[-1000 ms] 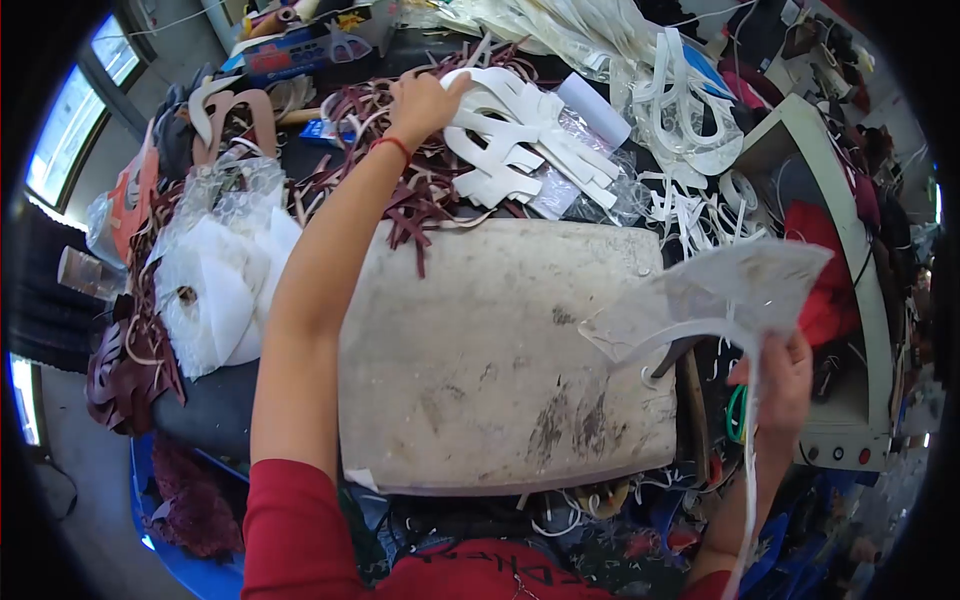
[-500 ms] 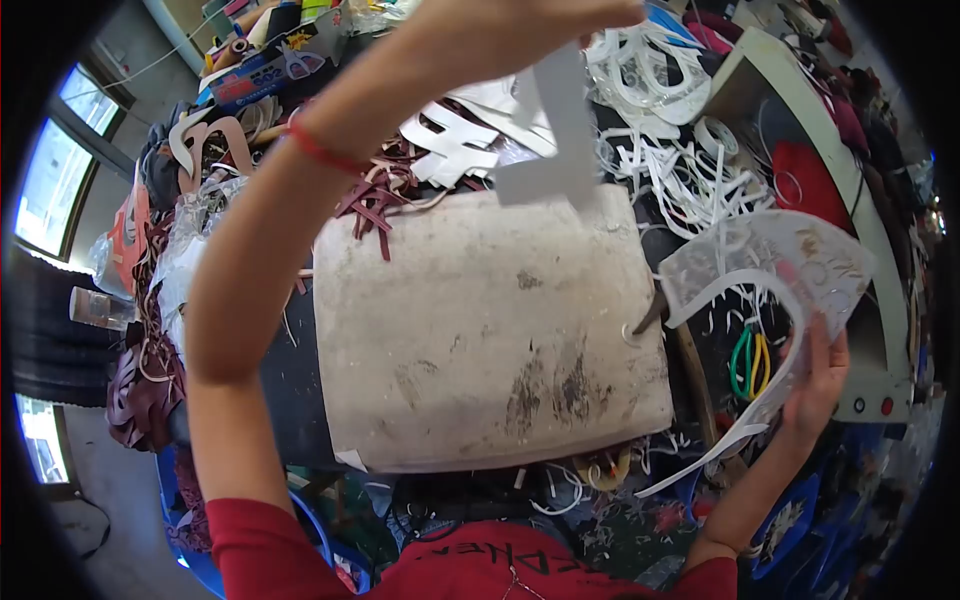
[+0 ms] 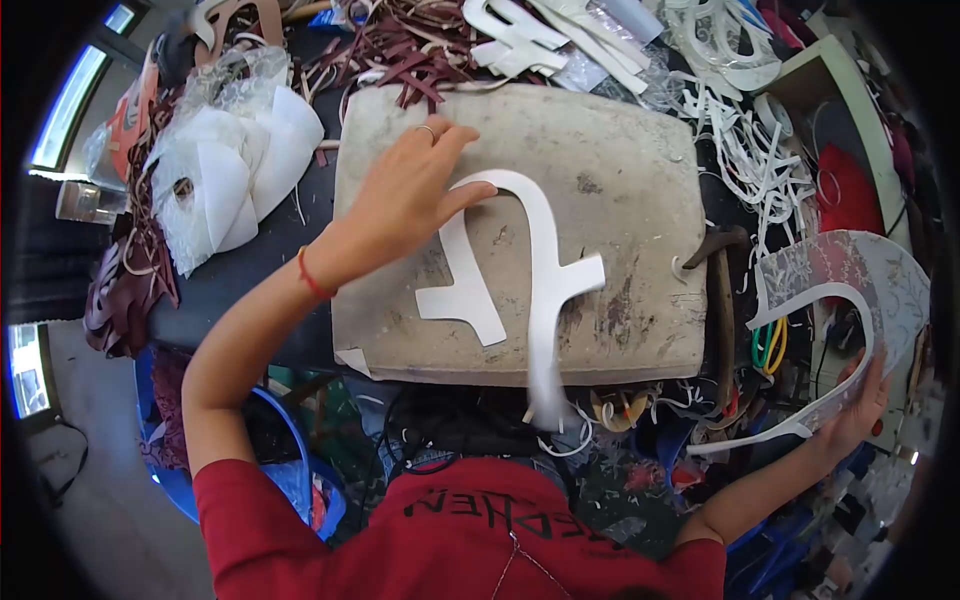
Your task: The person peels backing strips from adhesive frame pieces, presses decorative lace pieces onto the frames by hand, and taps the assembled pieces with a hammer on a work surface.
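We have our left hand (image 3: 405, 185) over the far left part of the worn board (image 3: 630, 340), palm down, with the thumb and forefinger spread apart. Nothing is clenched between those two; the thumb lies across the top of a white curved cutout (image 3: 540, 235), on the left shoulder of its arch. What the other fingers touch underneath, we cannot tell.

The white cutout rests mostly on the board — its arch toward the far side, a forked end toward the near side, and a longer tail running past the board's near edge, where it blurs. From our thumb, nearly all of the piece extends nearer to us and to the right.

To the right of the board, apart from it, our right hand (image 3: 855, 410) is closed on the lower part of a clear patterned sheet (image 3: 905, 285) with a white curved strip along its inner edge. Most of the sheet stands beyond our fingers, while a narrow end of the strip reaches back toward the board's near right corner.

Maroon strips (image 3: 405, 45) heap at the board's far edge, one bunch overlapping it — and white strips (image 3: 750, 165) tangle beyond its far right corner. Left of the board lies crinkled clear plastic with white pieces (image 3: 215, 180).
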Tool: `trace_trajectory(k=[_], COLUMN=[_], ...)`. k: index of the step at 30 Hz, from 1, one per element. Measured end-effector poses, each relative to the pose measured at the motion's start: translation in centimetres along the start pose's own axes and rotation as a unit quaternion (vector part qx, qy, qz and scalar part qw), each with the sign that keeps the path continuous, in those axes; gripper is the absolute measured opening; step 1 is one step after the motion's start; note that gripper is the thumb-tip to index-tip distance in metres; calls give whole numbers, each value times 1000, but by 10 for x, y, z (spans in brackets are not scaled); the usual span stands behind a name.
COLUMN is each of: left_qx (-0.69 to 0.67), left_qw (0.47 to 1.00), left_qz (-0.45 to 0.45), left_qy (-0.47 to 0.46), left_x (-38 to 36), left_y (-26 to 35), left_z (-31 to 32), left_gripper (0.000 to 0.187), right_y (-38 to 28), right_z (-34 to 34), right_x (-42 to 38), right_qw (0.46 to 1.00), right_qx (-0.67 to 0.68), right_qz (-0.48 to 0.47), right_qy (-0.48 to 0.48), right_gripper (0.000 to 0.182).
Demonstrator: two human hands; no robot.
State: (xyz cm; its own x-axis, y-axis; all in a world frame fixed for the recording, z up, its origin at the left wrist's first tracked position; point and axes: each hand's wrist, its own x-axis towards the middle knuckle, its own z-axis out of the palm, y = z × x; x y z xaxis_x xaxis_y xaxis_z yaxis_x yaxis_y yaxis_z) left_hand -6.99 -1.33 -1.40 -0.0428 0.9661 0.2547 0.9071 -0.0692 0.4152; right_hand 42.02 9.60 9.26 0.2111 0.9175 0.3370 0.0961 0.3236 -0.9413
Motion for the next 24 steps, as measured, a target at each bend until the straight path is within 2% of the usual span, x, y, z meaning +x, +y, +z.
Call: trace_trajectory(k=[1,4,7,10,13,16,23,24], left_qx=[73,47,33,56,50,69,59,47], left_qw=[993,992,984,977,979,970,957,965], left_qz=[53,119,151,183,154,157,146,136], left_qy=[79,-9,-85,-89,-122,-170,-241,-218], left_x=[-13,-36,-32,-12,-25,-38,-57,-57], left_y=[1,38,49,37,19,15,-8,-6], left_z=[6,31,51,55,37,6,-18,-25], left_gripper=[50,64,71,79,83,86,98,96], right_y=[-3,-1,-2,-5,1,10,6,9], right_z=[6,13,37,51,45,40,62,71], right_x=[-1,14,21,22,21,20,34,32], right_qw=[1000,997,999,991,992,993,960,949], right_qx=[-13,-19,-5,7,-32,0,100,116], right_qz=[4,-27,-10,-24,-50,-31,55,63], right_qy=[10,-67,-53,-129,-114,-114,-257,-287], right_gripper=[20,19,19,19,19,18,15,16])
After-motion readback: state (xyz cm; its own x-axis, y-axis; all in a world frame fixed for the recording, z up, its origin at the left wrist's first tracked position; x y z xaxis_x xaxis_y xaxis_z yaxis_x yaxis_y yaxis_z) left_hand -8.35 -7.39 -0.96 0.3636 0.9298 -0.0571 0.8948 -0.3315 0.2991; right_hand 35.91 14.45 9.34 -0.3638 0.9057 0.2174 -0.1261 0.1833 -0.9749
